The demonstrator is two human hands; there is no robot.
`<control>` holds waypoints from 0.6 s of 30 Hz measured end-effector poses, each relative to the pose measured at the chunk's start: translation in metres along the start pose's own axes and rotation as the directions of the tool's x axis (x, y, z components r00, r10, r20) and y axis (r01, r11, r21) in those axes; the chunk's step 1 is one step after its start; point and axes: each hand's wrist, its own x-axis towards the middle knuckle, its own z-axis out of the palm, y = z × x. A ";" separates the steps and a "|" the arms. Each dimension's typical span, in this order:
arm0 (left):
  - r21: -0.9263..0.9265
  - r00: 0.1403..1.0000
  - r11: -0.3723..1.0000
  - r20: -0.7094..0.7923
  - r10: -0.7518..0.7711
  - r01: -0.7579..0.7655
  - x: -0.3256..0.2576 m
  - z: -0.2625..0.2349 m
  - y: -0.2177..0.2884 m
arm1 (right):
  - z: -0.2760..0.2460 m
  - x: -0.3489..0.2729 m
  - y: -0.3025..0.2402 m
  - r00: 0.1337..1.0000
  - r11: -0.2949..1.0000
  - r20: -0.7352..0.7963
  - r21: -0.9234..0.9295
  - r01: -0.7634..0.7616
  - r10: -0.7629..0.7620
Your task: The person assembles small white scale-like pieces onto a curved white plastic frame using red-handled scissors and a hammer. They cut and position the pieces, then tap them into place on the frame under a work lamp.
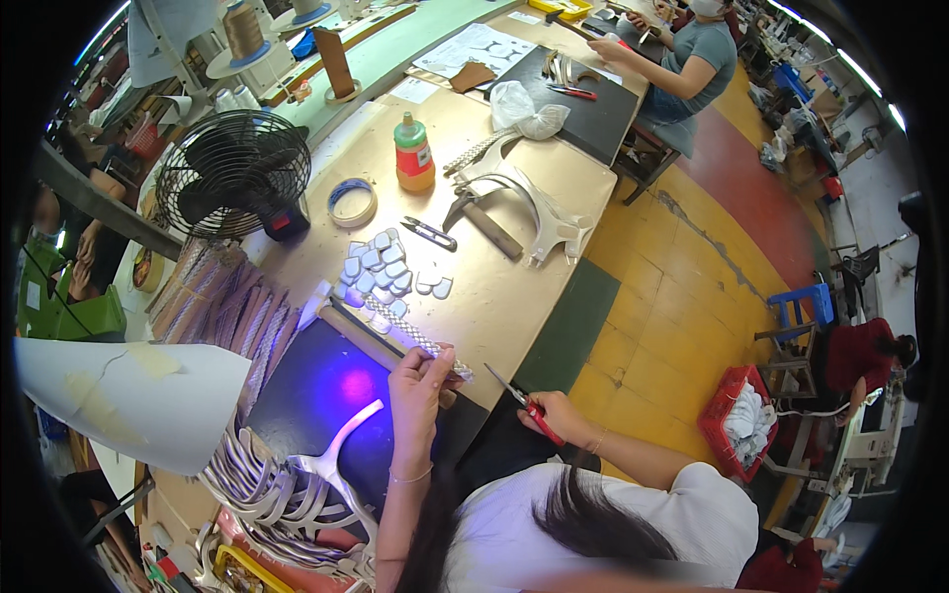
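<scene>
My left hand [415, 390] pinches the near end of a pale braided strap [410, 334], whose far part reaches toward a heap of small white rounded pieces [376, 265]. Beside that strap lies a wooden bar [358, 336]. In my right hand [561, 420] is a pair of red-handled scissors [524, 397]. Their dark blades point up and left, a short way from the strap's end, not touching it. Whether the blades are apart I cannot make out.
Beyond the heap are thread snips [429, 234], a hammer [491, 229], a tape roll [352, 203], a glue bottle [414, 158] and a fan [234, 173]. Curved pale frame parts [287, 494] pile up at the lower left. Another person [692, 64] sits at the far right end.
</scene>
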 end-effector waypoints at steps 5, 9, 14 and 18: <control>-0.004 1.000 1.000 -0.013 -0.023 0.023 -0.003 0.000 0.001 | -0.003 0.000 -0.001 0.999 1.000 0.036 -0.006 -0.026 0.026; -0.004 1.000 1.000 -0.013 -0.026 0.026 -0.004 0.002 0.002 | -0.004 -0.001 -0.004 1.000 1.000 0.015 0.027 0.004 -0.004; -0.015 0.999 1.000 -0.020 -0.027 0.026 -0.004 0.002 0.002 | -0.006 0.000 -0.004 0.999 1.000 0.045 0.004 -0.022 0.022; -0.013 0.999 0.999 -0.030 -0.032 0.031 -0.006 0.003 0.002 | -0.004 0.001 -0.002 1.000 1.000 0.017 -0.003 0.011 -0.011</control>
